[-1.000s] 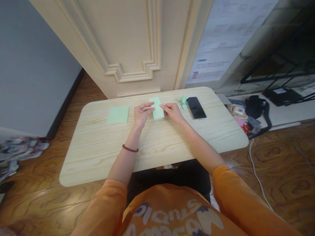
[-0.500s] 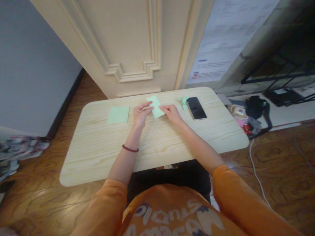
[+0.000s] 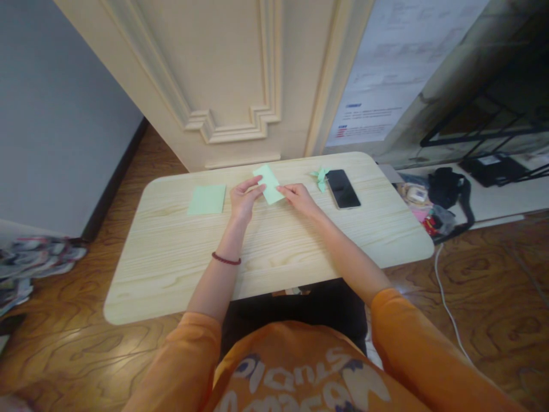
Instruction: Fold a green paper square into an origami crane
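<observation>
Pale green paper strip [image 3: 269,184], narrow, tilted; left hand [image 3: 244,197], right hand [image 3: 299,199]: fingers pinching opposite edges.

Left hand [image 3: 243,200] and right hand [image 3: 300,200] hold a green paper strip [image 3: 269,184].

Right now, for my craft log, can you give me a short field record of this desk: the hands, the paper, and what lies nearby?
Left hand: fingertips at the edge of the pale green paper rectangle
Right hand: fingertips at the rectangle's lower right end
Left of hands: pale green paper square, flat on the light wood tabletop
Right of hands: small green origami crane, beside a black smartphone
Left wrist: dark red beaded bracelet
</observation>
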A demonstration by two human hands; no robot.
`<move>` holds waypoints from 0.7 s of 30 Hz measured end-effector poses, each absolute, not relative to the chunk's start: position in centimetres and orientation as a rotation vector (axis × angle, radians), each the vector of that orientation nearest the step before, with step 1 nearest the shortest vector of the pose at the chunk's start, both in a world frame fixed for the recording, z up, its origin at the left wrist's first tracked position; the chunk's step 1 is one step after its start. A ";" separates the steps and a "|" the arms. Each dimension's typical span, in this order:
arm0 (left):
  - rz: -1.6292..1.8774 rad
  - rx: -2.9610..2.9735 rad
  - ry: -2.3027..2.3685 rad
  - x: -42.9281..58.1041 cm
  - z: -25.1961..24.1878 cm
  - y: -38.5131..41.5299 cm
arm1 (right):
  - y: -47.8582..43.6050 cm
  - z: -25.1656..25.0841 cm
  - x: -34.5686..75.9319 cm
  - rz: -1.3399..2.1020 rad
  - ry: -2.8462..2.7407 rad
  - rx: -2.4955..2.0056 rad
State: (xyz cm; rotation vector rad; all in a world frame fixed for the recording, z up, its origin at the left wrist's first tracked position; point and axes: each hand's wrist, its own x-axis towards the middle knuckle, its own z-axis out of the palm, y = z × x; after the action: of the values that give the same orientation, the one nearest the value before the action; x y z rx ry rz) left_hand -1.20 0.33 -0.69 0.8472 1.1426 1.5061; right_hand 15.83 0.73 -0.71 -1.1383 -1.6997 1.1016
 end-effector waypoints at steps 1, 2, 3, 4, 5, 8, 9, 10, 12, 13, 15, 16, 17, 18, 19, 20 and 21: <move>1.485 0.855 1.146 -1.2 -0.7 0.3 | 0.7 -0.6 15.9 1.130 -1.694 -1.114; 1.458 0.869 1.147 -1.3 -0.7 0.3 | 0.6 -0.5 15.8 1.160 -1.679 -1.083; 1.427 0.888 1.143 -1.3 -0.7 0.2 | 0.6 -0.5 15.8 1.189 -1.652 -1.052; 1.397 0.909 1.134 -1.2 -0.7 0.1 | 0.6 -0.4 15.7 1.214 -1.613 -1.024; 1.369 0.933 1.121 -1.1 -0.7 0.0 | 0.6 -0.4 15.7 1.236 -1.565 -1.002; 1.303 1.007 1.094 -0.8 -0.6 -0.2 | 0.9 -0.6 15.5 1.300 -1.410 -0.980; 1.289 1.030 1.093 -0.7 -0.5 -0.3 | 1.1 -0.7 15.5 1.323 -1.364 -0.987; 1.278 1.051 1.094 -0.6 -0.5 -0.4 | 1.2 -0.8 15.5 1.344 -1.320 -1.001; 1.264 1.086 1.098 -0.5 -0.4 -0.5 | 1.3 -0.9 15.5 1.366 -1.240 -1.042; 1.259 1.098 1.102 -0.4 -0.4 -0.5 | 1.3 -0.9 15.5 1.366 -1.209 -1.064; 1.251 1.111 1.109 -0.4 -0.3 -0.6 | 1.2 -0.9 15.4 1.338 -1.181 -1.088; 1.249 1.113 1.112 -0.3 -0.2 -0.7 | 1.1 -0.8 15.4 1.313 -1.183 -1.088; 1.247 1.115 1.114 -0.3 -0.2 -0.7 | 1.0 -0.8 15.3 1.286 -1.191 -1.084; 1.245 1.117 1.113 -0.3 -0.1 -0.8 | 1.0 -0.8 15.3 1.260 -1.203 -1.078; 1.244 1.121 1.111 -0.3 -0.1 -0.8 | 0.9 -0.8 15.3 1.236 -1.217 -1.070; 1.242 1.126 1.108 -0.2 0.0 -0.9 | 0.9 -0.9 15.3 1.215 -1.228 -1.062; 1.236 1.131 1.107 -0.2 0.0 -0.9 | 1.0 -1.0 15.3 1.195 -1.233 -1.053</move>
State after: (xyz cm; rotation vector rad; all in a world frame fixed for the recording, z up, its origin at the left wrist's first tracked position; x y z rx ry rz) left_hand -0.20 -0.94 -0.01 1.1310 1.1069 1.2356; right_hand 15.33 0.98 -1.00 -1.0532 -1.2327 1.1951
